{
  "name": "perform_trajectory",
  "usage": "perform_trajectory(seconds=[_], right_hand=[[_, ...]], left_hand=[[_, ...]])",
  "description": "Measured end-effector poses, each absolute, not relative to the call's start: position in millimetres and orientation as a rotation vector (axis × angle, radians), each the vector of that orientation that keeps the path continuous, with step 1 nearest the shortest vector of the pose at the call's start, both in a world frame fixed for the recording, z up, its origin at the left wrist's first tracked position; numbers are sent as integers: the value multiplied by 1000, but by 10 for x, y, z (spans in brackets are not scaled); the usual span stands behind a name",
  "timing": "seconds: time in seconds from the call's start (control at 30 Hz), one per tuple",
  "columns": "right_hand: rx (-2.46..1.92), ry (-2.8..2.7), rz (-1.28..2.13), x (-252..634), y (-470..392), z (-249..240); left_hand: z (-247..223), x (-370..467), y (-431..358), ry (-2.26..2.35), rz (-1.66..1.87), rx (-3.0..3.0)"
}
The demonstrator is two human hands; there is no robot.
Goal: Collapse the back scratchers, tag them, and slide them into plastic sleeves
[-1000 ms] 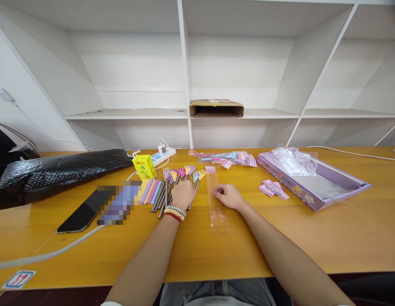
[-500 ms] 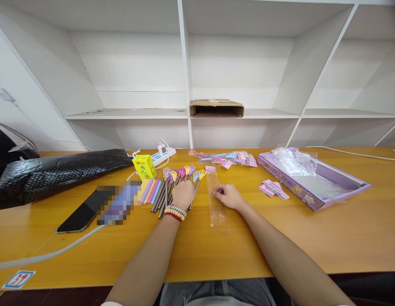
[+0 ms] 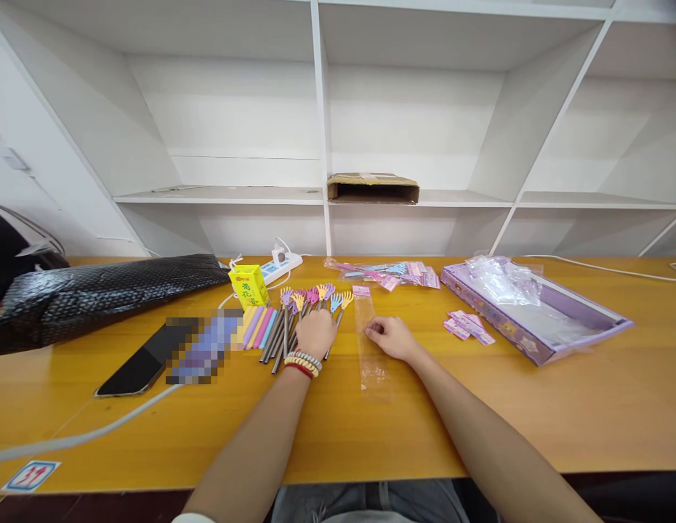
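Observation:
My left hand (image 3: 316, 333) lies curled over a group of back scratchers (image 3: 278, 330) with grey metal rods and small coloured claw heads. Its fingers are bent under and hidden, so what they grip does not show. A long clear plastic bag (image 3: 366, 363) with a pink header lies flat in front of me. Across its right edge rests my right hand (image 3: 391, 337), thumb and forefinger drawn together over the film; whether they pinch it is unclear. Pastel handle tubes (image 3: 257, 327) lie side by side left of the rods.
Behind lie packed back scratchers (image 3: 389, 273). Pink cards (image 3: 469, 327) and a purple box (image 3: 496, 319) with clear bags are at right. At left are a phone (image 3: 139, 367), a yellow carton (image 3: 249, 285), a power strip (image 3: 283, 267) and a black wrapped package (image 3: 109, 290).
The view has shifted very slightly. Both hands and the things on the table stay in about the same places.

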State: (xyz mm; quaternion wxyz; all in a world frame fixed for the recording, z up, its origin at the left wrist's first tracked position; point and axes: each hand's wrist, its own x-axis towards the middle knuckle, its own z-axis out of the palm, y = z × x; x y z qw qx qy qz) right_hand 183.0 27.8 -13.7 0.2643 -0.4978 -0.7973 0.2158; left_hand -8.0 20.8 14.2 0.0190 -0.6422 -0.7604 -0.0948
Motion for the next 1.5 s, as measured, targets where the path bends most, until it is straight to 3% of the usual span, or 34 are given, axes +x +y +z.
perform_trajectory(seconds=[0.33, 0.63, 1.03, 1.5], right_hand=[[-1359, -2166, 576, 1824, 276, -125], [-1381, -2194, 559, 1822, 259, -91], [-1403, -2187, 566, 1807, 247, -67], [-1401, -2179, 586, 1813, 251, -82]], left_hand=[[128, -42, 206, -2097, -537, -2004], [120, -57, 248, -2143, -713, -2060], [114, -49, 218, -2222, -509, -2084], [99, -29, 226, -2243, -539, -2084]])
